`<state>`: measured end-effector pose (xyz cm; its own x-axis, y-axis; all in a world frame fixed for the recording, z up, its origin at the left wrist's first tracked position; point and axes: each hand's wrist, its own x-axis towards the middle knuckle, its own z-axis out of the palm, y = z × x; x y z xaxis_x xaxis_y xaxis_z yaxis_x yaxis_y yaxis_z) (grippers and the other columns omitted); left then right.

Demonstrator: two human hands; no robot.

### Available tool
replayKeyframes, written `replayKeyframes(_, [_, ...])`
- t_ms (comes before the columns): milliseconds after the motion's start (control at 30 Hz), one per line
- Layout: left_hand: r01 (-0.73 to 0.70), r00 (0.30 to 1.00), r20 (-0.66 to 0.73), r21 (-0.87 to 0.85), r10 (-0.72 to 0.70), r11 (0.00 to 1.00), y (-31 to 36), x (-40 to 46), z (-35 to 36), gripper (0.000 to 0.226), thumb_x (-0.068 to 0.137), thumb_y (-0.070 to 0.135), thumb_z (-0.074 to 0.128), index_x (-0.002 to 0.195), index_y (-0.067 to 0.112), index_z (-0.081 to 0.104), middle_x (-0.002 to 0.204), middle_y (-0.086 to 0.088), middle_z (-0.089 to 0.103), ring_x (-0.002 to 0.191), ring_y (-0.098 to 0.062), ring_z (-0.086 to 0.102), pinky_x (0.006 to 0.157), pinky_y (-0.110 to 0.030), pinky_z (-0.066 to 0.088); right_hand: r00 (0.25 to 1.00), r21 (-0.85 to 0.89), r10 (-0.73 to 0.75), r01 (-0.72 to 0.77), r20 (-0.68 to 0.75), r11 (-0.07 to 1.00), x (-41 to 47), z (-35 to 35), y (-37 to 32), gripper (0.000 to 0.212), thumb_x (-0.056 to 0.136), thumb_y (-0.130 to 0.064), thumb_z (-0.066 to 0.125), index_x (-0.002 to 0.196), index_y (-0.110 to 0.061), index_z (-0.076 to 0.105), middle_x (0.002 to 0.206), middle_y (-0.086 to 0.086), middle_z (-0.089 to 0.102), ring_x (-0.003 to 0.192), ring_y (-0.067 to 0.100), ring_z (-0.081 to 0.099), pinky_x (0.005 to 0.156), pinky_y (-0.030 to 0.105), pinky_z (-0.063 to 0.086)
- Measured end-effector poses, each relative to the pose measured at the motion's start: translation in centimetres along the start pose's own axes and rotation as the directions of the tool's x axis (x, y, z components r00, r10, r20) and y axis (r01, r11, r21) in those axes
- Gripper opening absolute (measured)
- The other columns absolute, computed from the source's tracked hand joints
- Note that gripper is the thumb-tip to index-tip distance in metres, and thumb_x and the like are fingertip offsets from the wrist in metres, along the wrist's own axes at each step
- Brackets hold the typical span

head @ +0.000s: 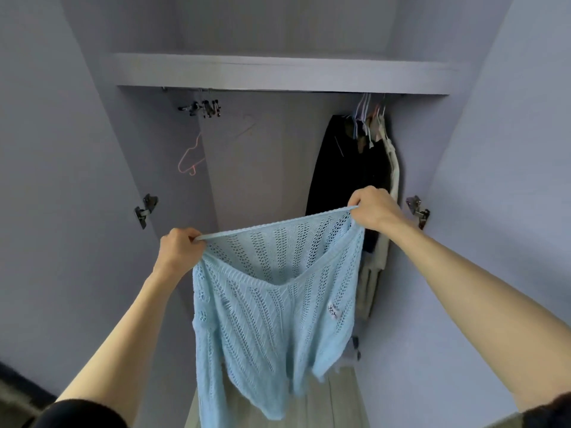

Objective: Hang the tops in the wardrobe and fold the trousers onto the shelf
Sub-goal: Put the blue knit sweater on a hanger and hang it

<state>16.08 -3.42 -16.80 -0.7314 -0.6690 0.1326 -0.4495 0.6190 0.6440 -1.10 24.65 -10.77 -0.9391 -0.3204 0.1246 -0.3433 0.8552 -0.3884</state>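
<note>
Both hands are up in front of the open wardrobe, stretching a light blue knit top (pixel 272 291) by its upper edge. Left hand (pixel 179 248) is pinching the left corner, fingers curled tight on the trim; right hand (pixel 375 208) is gripping the right corner a bit higher, so the top's hanging slanted w/ the body drooping toward the floor. Behind it, a bare pink hanger (pixel 191 156) is waiting on the left side wall, clip hangers (pixel 204 108) up on the rail (pixel 278 90), dark & pale clothes (pixel 358 168) already hanging at right, shelf (pixel 278 72) over everything. Best bet, imo: level the edge, find the neckline, free one hand for the pink hanger, feed it gently since open knit snags easily.
</note>
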Motion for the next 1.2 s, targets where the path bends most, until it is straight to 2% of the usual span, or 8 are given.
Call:
replayKeyframes(133, [0.085,0.996,-0.031,0.081,-0.083,0.993,-1.8,4.1,0.1,0.022,0.089,0.008,0.044,0.076,0.001,0.060,0.063,-0.011,0.053,0.059,-0.028,0.047,0.055,-0.031,0.038,0.981,0.175,0.129,-0.103,-0.145,0.979,2.4,3.4,-2.0,0.022,0.089,-0.012,0.049,0.102,-0.013,0.067,0.101,0.014,0.066,0.099,0.034,0.060,0.079,0.035,0.048])
replayKeyframes(333, [0.066,0.997,-0.053,0.032,-0.064,0.997,-2.7,9.7,0.0,0.040,0.086,0.003,0.049,0.050,0.011,0.033,0.049,-0.003,0.036,0.050,-0.021,0.034,0.049,-0.029,0.025,0.988,0.213,0.154,-0.151,0.005,0.965,5.4,7.8,-3.2,0.023,0.086,-0.001,0.049,0.094,-0.004,0.070,0.092,0.016,0.068,0.092,0.031,0.062,0.073,0.029,0.046])
replayKeyframes(533, [0.218,0.976,0.059,-0.204,-0.211,0.954,-4.3,13.9,0.4,0.027,0.081,-0.002,0.058,0.057,0.007,0.053,0.061,-0.011,0.053,0.066,-0.022,0.054,0.057,-0.030,0.048,0.991,0.224,0.063,-0.088,0.118,0.971,10.6,11.6,-5.7,0.025,0.086,-0.003,0.051,0.098,-0.009,0.072,0.100,0.011,0.069,0.097,0.026,0.063,0.082,0.026,0.048])
replayKeyframes(667, [0.487,0.872,0.241,-0.505,-0.425,0.712,-4.1,17.5,0.2,0.025,0.082,-0.013,0.056,0.064,0.004,0.055,0.074,-0.011,0.058,0.075,-0.027,0.059,0.045,-0.021,0.052,0.974,0.234,-0.018,-0.036,0.224,0.971,15.1,15.1,-8.9,0.027,0.085,-0.002,0.050,0.098,-0.009,0.072,0.103,0.012,0.069,0.101,0.026,0.062,0.082,0.025,0.048])
replayKeyframes(833, [0.434,0.892,0.185,-0.605,-0.413,0.667,-2.7,21.2,-0.6,0.026,0.085,-0.016,0.051,0.067,0.002,0.055,0.073,-0.011,0.056,0.064,-0.021,0.054,0.042,-0.017,0.050,0.931,0.197,-0.118,0.051,0.344,0.979,21.1,18.8,-12.1,0.021,0.084,-0.001,0.050,0.091,0.002,0.069,0.097,0.014,0.068,0.099,0.029,0.062,0.071,0.026,0.043])
replayKeyframes(1000, [0.338,0.917,0.056,-0.634,-0.395,0.695,-1.5,24.3,-1.0,0.021,0.083,-0.012,0.055,0.070,0.003,0.061,0.073,-0.011,0.062,0.067,-0.020,0.060,0.051,-0.018,0.054,0.886,0.292,-0.165,0.035,0.433,0.956,26.6,20.8,-14.8,0.026,0.088,-0.007,0.050,0.100,0.005,0.069,0.105,0.014,0.069,0.099,0.025,0.064,0.086,0.032,0.051])
replayKeyframes(1100, [0.331,0.913,0.021,-0.618,-0.406,0.713,-1.5,25.5,-0.7,0.019,0.082,-0.011,0.057,0.072,0.004,0.064,0.071,-0.009,0.065,0.066,-0.019,0.063,0.055,-0.020,0.056,0.873,0.430,-0.228,0.023,0.431,0.902,28.7,21.0,-18.4,0.027,0.090,-0.010,0.048,0.101,0.008,0.065,0.105,0.021,0.067,0.100,0.032,0.062,0.086,0.035,0.049])
replayKeyframes(1200, [0.344,0.914,0.020,-0.571,-0.406,0.745,-2.0,26.1,-0.4,0.013,0.080,-0.009,0.059,0.079,0.000,0.067,0.075,-0.011,0.067,0.073,-0.025,0.066,0.069,-0.032,0.058,0.822,0.717,-0.278,-0.210,0.498,0.664,29.1,21.2,-22.7,0.025,0.093,-0.007,0.050,0.110,0.009,0.060,0.113,0.028,0.062,0.093,0.031,0.062,0.085,0.038,0.051])
